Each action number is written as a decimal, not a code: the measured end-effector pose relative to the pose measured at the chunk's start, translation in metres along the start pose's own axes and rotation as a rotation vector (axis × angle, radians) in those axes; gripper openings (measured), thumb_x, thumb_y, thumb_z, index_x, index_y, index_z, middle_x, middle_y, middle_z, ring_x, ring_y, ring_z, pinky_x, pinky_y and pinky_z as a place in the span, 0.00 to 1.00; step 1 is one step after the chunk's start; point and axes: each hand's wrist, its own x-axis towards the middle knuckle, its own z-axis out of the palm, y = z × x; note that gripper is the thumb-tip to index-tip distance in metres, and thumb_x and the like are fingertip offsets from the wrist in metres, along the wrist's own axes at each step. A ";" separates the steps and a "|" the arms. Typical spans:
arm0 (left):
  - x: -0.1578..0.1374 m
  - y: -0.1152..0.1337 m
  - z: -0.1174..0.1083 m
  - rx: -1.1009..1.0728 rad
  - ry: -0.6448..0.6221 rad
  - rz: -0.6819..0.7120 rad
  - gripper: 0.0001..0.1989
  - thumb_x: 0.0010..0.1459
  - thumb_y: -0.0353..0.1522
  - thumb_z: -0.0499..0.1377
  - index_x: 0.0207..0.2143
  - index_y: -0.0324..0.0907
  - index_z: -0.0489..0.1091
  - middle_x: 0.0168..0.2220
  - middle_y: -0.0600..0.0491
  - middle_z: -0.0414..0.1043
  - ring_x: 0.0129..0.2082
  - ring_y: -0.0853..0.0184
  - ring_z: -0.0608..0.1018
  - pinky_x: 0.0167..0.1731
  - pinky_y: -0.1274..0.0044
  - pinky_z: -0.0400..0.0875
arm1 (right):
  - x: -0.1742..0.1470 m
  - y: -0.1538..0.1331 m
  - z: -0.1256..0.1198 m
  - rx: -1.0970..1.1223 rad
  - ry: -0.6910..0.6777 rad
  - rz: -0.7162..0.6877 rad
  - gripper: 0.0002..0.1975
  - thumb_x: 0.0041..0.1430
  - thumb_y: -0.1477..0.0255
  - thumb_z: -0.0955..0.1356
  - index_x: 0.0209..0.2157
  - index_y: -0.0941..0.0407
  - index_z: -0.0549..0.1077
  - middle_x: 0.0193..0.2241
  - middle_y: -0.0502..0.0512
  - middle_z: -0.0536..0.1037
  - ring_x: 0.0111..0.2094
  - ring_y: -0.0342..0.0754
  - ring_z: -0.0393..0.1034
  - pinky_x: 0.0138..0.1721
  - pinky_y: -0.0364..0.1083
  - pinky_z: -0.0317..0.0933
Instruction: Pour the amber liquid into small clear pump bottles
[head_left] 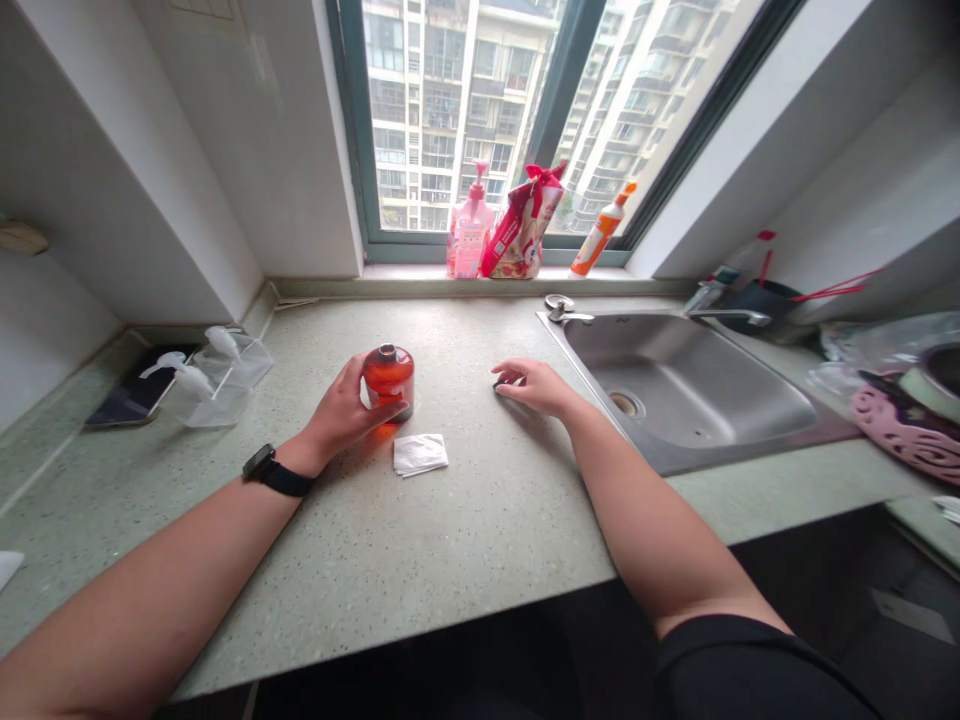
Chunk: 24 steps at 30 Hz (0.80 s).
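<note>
My left hand (pixel 341 415) is wrapped round an amber bottle (pixel 388 372), which stands upright on the counter. The bottle's narrow neck is uncapped. Just in front of it lies a folded white tissue (pixel 421 455). My right hand (pixel 529 385) is low over the counter, left of the sink, with its fingers curled on a small black object (pixel 498 386). Only part of that object shows at the fingertips, so its kind is unclear. A black watch (pixel 262 462) is on my left wrist.
Two clear pump bottles (pixel 206 392) and a dark phone (pixel 135 388) lie on the left. A steel sink (pixel 675 370) is set in the counter (pixel 420 570) on the right. The windowsill bears a pink pump bottle (pixel 469 235), red bag (pixel 525 225) and orange-white bottle (pixel 600 232).
</note>
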 end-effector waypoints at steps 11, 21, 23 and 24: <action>0.019 0.021 -0.005 0.032 0.070 -0.076 0.39 0.54 0.55 0.73 0.60 0.44 0.71 0.52 0.44 0.80 0.49 0.53 0.83 0.53 0.60 0.79 | 0.004 0.011 -0.001 -0.061 -0.078 -0.077 0.13 0.56 0.77 0.78 0.43 0.52 0.85 0.40 0.53 0.84 0.38 0.47 0.77 0.44 0.47 0.71; 0.078 0.030 0.043 -0.063 0.039 -0.118 0.36 0.52 0.47 0.76 0.58 0.43 0.71 0.54 0.45 0.80 0.51 0.55 0.82 0.55 0.62 0.76 | 0.004 -0.004 0.015 -0.056 -0.089 -0.145 0.08 0.55 0.74 0.80 0.38 0.53 0.83 0.38 0.51 0.82 0.38 0.46 0.75 0.42 0.45 0.67; 0.084 0.032 0.056 -0.088 0.038 -0.133 0.34 0.52 0.44 0.76 0.57 0.43 0.71 0.54 0.45 0.80 0.52 0.55 0.81 0.56 0.61 0.75 | 0.004 -0.004 0.018 -0.057 -0.077 -0.151 0.08 0.56 0.74 0.80 0.38 0.53 0.83 0.38 0.51 0.81 0.38 0.46 0.75 0.42 0.46 0.66; 0.086 0.032 0.062 -0.096 0.033 -0.137 0.34 0.52 0.42 0.77 0.57 0.43 0.71 0.54 0.44 0.80 0.52 0.55 0.81 0.57 0.61 0.75 | 0.005 -0.003 0.019 -0.057 -0.071 -0.153 0.08 0.56 0.74 0.79 0.38 0.52 0.83 0.38 0.51 0.81 0.38 0.46 0.74 0.42 0.46 0.66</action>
